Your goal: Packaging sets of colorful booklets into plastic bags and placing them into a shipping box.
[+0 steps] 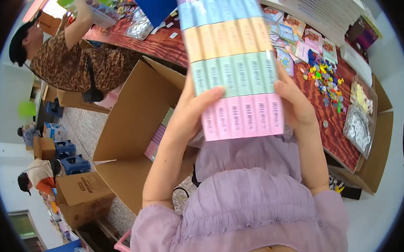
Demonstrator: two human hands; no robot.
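Note:
A large block of small slim boxes (pixel 240 73), in pastel rows of purple, blue, orange, green and pink, is held up in front of me. It has a glossy look, as if wrapped in clear film. My left hand (pixel 195 103) grips its left side, the thumb lying across the front. On the opposite side my right hand (pixel 297 101) is closed round the edge, its thumb near the green row. Below and to the left, an open cardboard carton (pixel 125 118) has similar pastel boxes (pixel 156 140) inside. The block's far end runs out of the picture.
On the red wood-patterned table (pixel 309 88) lie colourful small toys (pixel 323 79), cards (pixel 314 38) and clear bags (pixel 359 128). A blue panel (pixel 155 4) stands at the back. To the left, a person in brown (pixel 78 71) handles a clear container (pixel 96 13). Blue stools (pixel 76 163) and another carton (pixel 84 193) stand beyond.

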